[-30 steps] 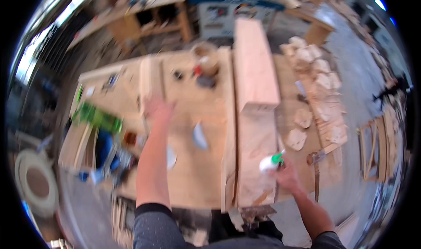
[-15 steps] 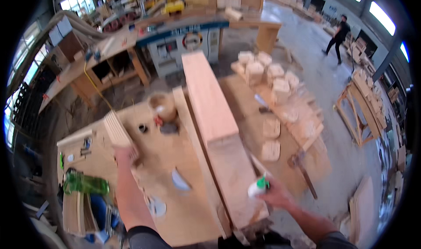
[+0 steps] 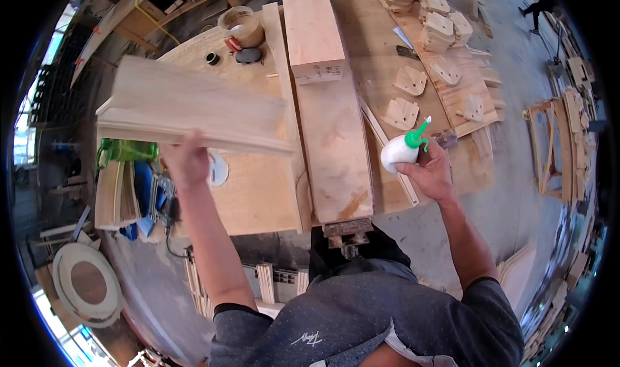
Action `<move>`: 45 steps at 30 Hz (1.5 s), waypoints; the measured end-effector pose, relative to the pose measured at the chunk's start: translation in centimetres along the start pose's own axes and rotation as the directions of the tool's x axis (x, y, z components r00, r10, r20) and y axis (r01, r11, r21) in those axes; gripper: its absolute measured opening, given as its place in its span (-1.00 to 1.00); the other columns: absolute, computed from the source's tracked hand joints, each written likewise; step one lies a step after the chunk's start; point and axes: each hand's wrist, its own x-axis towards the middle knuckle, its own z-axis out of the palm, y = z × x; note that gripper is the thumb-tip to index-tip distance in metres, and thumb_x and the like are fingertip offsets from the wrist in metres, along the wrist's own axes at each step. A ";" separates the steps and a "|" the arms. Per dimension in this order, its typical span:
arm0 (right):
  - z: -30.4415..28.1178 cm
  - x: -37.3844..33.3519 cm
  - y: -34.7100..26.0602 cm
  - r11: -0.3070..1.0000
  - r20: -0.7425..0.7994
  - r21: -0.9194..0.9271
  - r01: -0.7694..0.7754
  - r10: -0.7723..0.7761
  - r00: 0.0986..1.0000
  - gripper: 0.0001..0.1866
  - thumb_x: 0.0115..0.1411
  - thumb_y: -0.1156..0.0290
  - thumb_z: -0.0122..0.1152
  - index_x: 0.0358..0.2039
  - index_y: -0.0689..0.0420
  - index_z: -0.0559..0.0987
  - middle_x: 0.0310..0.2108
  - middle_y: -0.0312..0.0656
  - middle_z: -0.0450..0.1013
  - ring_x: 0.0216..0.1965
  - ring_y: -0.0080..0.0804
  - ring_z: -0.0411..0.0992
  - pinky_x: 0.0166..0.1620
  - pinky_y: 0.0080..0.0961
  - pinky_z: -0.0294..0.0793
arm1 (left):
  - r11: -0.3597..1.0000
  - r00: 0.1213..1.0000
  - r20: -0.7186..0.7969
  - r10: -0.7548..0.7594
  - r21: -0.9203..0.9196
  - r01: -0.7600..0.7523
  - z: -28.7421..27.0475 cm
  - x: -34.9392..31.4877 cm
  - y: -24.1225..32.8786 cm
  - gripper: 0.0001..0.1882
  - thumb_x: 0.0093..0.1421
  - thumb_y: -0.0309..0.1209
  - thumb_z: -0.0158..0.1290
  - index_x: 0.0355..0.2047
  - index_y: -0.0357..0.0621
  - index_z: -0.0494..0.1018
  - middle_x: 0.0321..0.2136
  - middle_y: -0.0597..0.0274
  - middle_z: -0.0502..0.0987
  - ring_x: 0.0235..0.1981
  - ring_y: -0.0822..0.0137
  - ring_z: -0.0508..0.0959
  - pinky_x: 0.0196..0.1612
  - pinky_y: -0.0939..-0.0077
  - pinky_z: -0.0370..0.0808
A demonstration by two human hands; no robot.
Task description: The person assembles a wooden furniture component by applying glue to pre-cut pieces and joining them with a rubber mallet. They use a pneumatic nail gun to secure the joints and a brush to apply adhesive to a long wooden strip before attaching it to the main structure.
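Note:
My left hand (image 3: pixel 188 161) grips the near edge of a stack of wooden boards (image 3: pixel 194 102), held above the left part of the workbench and blurred by motion. My right hand (image 3: pixel 431 173) is closed round a white glue bottle (image 3: pixel 399 152) with a green nozzle, its tip pointing up and to the right. Between the hands a long wooden beam (image 3: pixel 332 154) runs away from me. On its far part rests a thick pale wooden block (image 3: pixel 311 28) with handwriting on its end.
Shaped wooden pieces (image 3: pixel 439 28) lie in piles at the far right. Left of the beam stand a round tub (image 3: pixel 240 28) and a small black cup (image 3: pixel 212 59). A green bottle (image 3: pixel 129 151) lies beside curved wooden parts (image 3: pixel 117 196) at the bench's left end.
My left hand has lifted the boards off the bench and swung them crosswise toward the beam. The glue bottle has moved to the right of the beam. My view has tilted down.

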 end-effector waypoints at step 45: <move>4.7 0.5 -30.4 0.600 0.317 -0.785 0.156 0.172 0.933 -0.59 0.28 0.24 0.40 0.04 0.23 0.74 -0.20 -0.14 0.70 -0.20 -0.46 0.64 -0.12 -0.43 0.65 | 0.829 0.941 0.235 0.246 0.452 -0.329 21.1 -16.0 -6.8 0.45 -0.23 -0.42 0.61 0.52 -0.19 -0.17 0.25 -0.24 0.20 0.29 -0.27 0.24 0.39 -0.16 0.31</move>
